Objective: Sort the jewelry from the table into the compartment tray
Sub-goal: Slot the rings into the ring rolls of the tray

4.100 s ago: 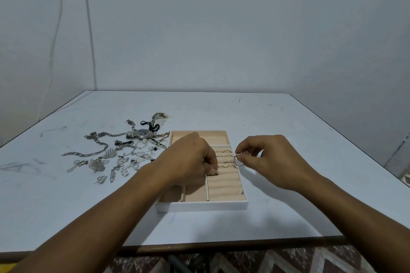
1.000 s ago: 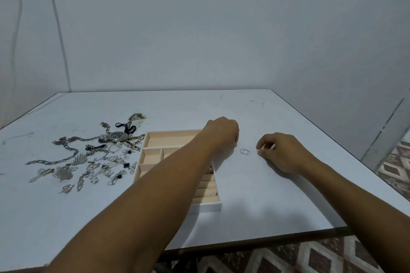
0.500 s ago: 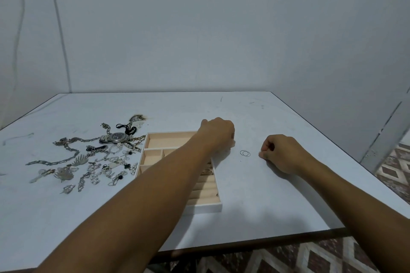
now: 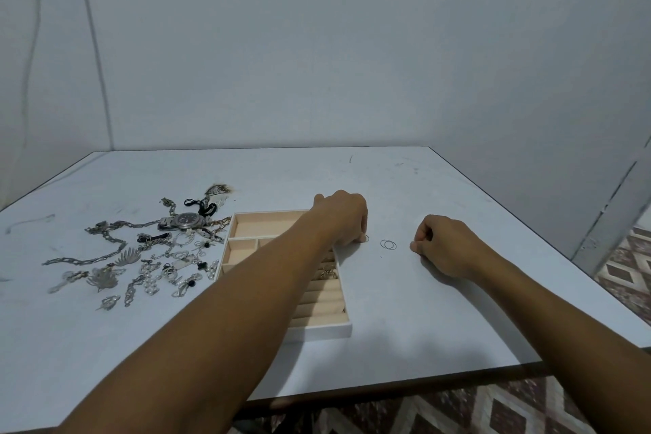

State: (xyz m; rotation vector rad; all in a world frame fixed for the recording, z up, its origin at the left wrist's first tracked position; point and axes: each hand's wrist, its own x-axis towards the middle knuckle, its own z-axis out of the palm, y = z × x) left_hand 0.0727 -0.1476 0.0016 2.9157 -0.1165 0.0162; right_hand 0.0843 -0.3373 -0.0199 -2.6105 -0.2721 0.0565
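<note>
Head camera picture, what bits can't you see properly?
Head view:
Tray middle compartments: hidden behind the left forearm.
Left hand: fingers curl underneath; whether they pinch anything is hidden.
Right hand: something tiny at its fingers, too small to name.
Jewelry pile: tangled, pieces too small to count.

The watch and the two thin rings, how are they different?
The watch is chunky with a dark face; the thin rings are bare wire loops. The watch lies left of the tray in the jewelry pile; the thin rings lie right of it, between the left hand and right hand. Both are jewelry lying on the table, outside the tray.
</note>
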